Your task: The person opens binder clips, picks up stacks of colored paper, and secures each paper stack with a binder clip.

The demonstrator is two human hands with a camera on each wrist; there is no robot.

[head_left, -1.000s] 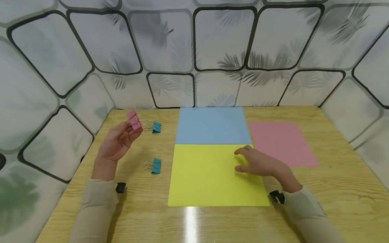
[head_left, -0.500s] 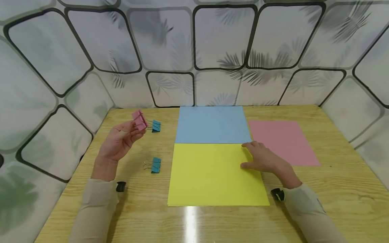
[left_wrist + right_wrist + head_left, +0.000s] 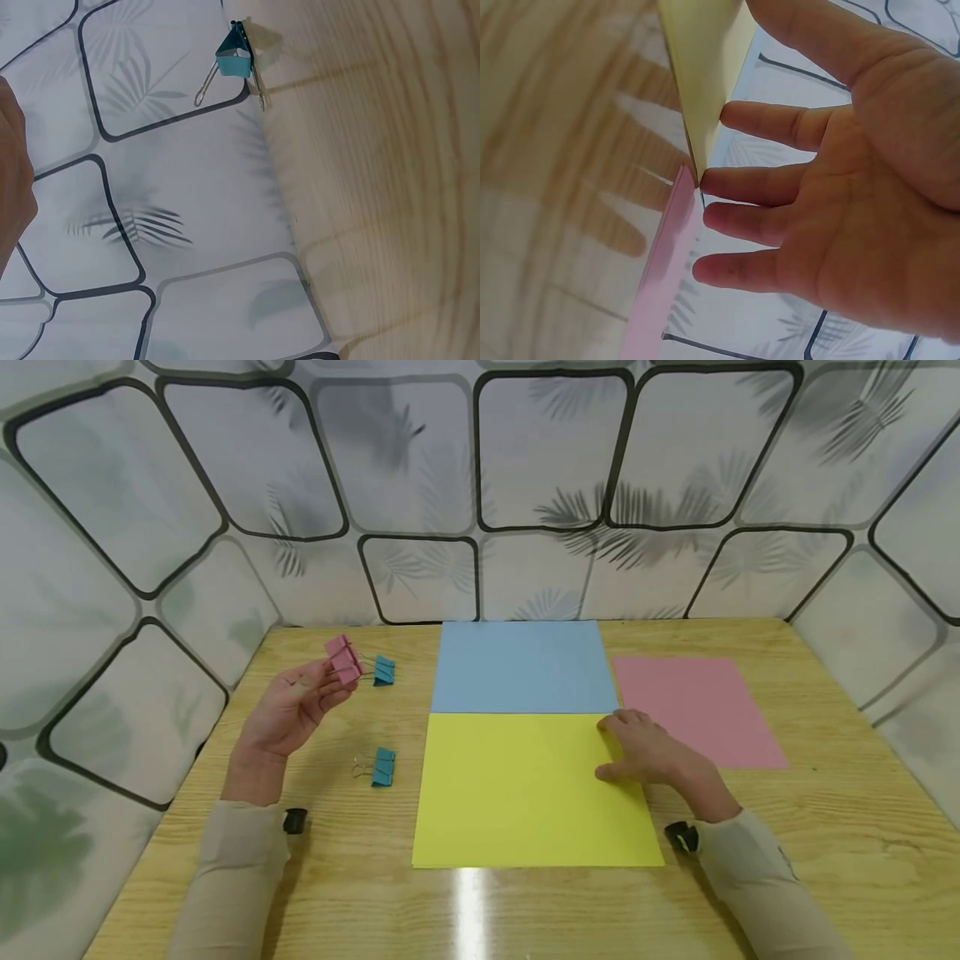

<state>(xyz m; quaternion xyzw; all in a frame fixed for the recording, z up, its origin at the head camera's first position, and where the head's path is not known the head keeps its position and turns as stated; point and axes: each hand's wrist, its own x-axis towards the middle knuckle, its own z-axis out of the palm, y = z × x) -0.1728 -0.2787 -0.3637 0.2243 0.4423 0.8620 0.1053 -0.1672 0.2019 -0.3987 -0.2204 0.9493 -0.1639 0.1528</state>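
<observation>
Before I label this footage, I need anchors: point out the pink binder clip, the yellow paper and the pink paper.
Pink binder clip (image 3: 345, 660): head view, middle of its body.
Yellow paper (image 3: 528, 793): head view, middle of its face.
Pink paper (image 3: 701, 712): head view, bare middle.

pink clip (image 3: 346, 662); teal clips (image 3: 383, 768); yellow sheet (image 3: 525, 793); blue sheet (image 3: 521, 668); pink sheet (image 3: 708, 710); wood-grained table (image 3: 337, 893); leaf-patterned backdrop (image 3: 412, 460)

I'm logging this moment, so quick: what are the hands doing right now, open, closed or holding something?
Left hand: closed, holding a pink binder clip.
Right hand: open, holding nothing, at the yellow sheet's right side.
</observation>
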